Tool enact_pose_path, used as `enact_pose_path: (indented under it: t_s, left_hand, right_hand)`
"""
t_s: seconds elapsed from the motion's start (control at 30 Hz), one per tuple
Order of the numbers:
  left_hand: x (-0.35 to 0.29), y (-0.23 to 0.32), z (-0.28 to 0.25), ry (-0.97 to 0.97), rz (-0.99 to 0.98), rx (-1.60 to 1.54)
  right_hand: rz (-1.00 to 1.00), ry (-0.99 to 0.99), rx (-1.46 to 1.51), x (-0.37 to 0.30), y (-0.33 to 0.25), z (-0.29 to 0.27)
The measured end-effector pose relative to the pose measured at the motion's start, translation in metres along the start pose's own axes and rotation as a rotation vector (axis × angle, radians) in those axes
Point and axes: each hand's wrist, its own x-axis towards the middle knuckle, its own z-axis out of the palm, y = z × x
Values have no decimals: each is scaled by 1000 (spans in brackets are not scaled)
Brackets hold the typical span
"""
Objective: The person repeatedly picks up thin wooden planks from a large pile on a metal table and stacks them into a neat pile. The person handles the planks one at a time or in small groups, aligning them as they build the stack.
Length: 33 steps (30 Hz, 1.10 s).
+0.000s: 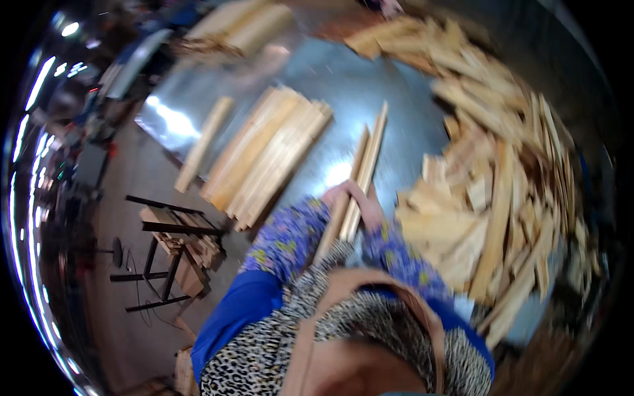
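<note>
Two long, narrow wooden strips [376, 144] lie side by side in front of me, pointing away over the shiny metal table [396, 99]. My left hand [339, 194] is closed around the left strip near its middle. My right hand [371, 210] is closed at the right strip, close beside the left hand. Motion blur smears the fingers, and their undersides are hidden. Left of my hands lies a neat stack of pale wooden boards [271, 155]. One separate wooden strip [203, 145] rests at the table's left edge.
A large loose heap of wood pieces [489, 191] covers the table's right side. More boards [241, 26] lie at the far left. A dark metal stand [165, 264] with wood blocks [188, 241] is on the floor at left.
</note>
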Motion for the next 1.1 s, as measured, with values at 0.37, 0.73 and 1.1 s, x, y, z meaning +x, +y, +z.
enact_pose_path:
  t_s: [0.37,0.73,1.1]
  left_hand:
    - [-19,78,-123,273,-64,1452]
    - [-68,52,-183,-92,327,1979]
    - [-25,19,-44,-189,690,1308]
  right_hand:
    - [402,-57,-775,38,66,86]
    - [-25,-351,-821,-45,50,82]
    - [621,908,-1387,-241,-50,-266]
